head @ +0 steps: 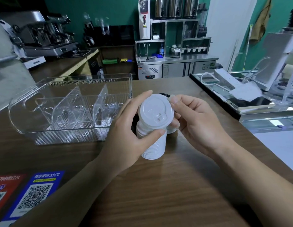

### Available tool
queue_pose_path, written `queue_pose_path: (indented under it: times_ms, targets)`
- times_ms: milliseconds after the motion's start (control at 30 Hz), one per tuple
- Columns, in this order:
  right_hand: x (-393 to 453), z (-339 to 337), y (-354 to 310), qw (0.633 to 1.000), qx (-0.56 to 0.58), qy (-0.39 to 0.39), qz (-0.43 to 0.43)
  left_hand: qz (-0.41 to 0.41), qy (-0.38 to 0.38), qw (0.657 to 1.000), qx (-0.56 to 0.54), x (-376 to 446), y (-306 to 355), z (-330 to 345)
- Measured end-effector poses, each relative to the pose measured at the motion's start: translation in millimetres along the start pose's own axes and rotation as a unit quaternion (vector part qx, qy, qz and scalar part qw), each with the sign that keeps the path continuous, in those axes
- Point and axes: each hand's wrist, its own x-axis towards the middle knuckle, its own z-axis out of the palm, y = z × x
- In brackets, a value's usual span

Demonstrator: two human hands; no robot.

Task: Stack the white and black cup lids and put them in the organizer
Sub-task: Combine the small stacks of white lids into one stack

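A tall stack of white cup lids (154, 138) is held tilted over the wooden counter in the middle of the view. My left hand (131, 128) grips the stack, thumb on its front and fingers round the back. My right hand (196, 122) pinches the rim of the top white lid (154, 110) at its upper right edge. A black lid (164, 95) peeks out behind the stack, mostly hidden. The clear plastic organizer (73, 136) with upright dividers stands to the left, and no lids show in it.
QR code cards (34, 194) lie at the counter's near left. A glass display case (265, 118) with a power strip (227, 77) and a phone (250, 103) borders the right side. An espresso machine (44, 38) and steel shelves stand behind.
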Motion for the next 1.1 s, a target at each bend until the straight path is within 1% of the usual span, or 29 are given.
queue_pose_path:
  times_ms: [100, 167, 267, 333, 400, 500, 700, 833, 1000, 1100]
  targets:
    - [-0.9, 2.6, -0.9, 0.997, -0.054, 0.037, -0.031, -0.010, 0.015, 1.000, -0.003, 1.4, 1.2, -0.6]
    - [-3.2, 4.8, -2.0, 0.989, -0.127, 0.044, -0.065, -0.015, 0.032, 0.999, -0.002, 2.9, 1.2, -1.0]
    - [-9.6, 7.3, -2.2, 0.951, -0.276, 0.025, -0.138, -0.001, 0.057, 0.998, 0.026, 4.2, 1.8, -0.8]
    - [-12.6, 9.5, -1.0, 0.933, -0.317, 0.011, -0.173, 0.011, 0.069, 0.996, 0.051, 3.9, 4.0, 0.1]
    - [-14.0, 12.9, -1.3, 0.931, -0.315, 0.005, -0.183, 0.011, 0.075, 0.995, 0.064, 3.2, 6.2, 0.9]
    - [-15.6, 13.5, -1.6, 0.933, -0.311, 0.014, -0.179, -0.003, 0.061, 0.996, 0.068, 2.3, 7.4, 2.4]
    - [-12.8, 6.2, 1.1, 0.943, -0.297, 0.020, -0.147, -0.046, 0.014, 0.999, -0.004, 0.4, 9.4, 0.4]
    - [-11.1, 2.0, 1.1, 0.947, -0.299, 0.018, -0.119, -0.084, -0.014, 0.994, -0.069, -3.8, 3.7, 5.2]
    - [-8.5, -3.1, 4.4, 0.939, -0.334, -0.005, -0.083, -0.122, -0.025, 0.988, -0.089, -6.9, -6.0, 10.5]
    - [-9.3, -2.8, 5.5, 0.935, -0.348, -0.023, -0.068, -0.137, -0.037, 0.987, -0.075, -9.1, -8.7, 13.2]
